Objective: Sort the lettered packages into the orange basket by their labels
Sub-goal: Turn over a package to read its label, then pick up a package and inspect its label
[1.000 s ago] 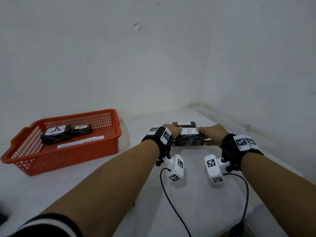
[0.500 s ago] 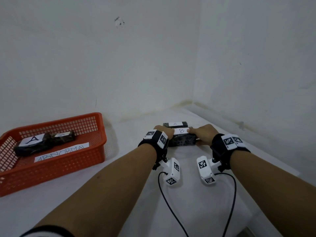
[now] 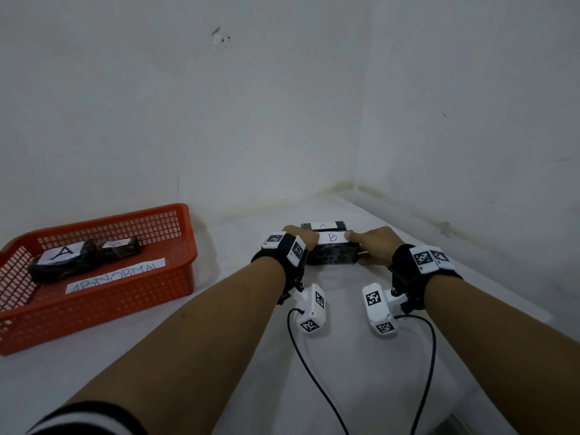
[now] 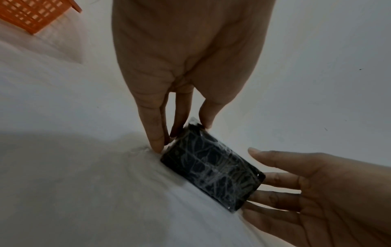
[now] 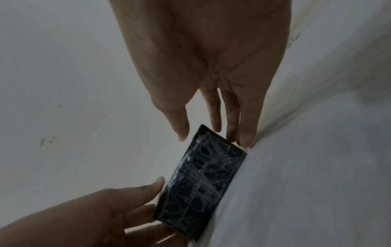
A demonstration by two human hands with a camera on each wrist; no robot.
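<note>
— What's nearest?
— Two bare forearms reaching forward over the white worktop (image 3: 345,372), each with a wrist camera and a black cable.

— And the hands?
— The left hand (image 3: 299,238) and right hand (image 3: 373,246) bracket the package marked B (image 3: 332,255), a dark block wrapped in clear film that rests on the worktop. The left fingers (image 4: 156,133) are nearly straight, their tips against one end; the right fingers (image 5: 245,132) are straight too, tips against the other end. Each thumb lies along the top edge. It is pressed between them, not wrapped by either.

— Behind it?
— A second dark package, marked A (image 3: 323,226), just beyond B, near the wall corner.

— And the orange basket (image 3: 175,277)?
— Well apart to the left, by the wall. Inside lie a dark package labelled A (image 3: 59,262), another dark package (image 3: 116,249) touching it whose label I can't read, and a paper strip reading ABNORMAL (image 3: 116,274).
</note>
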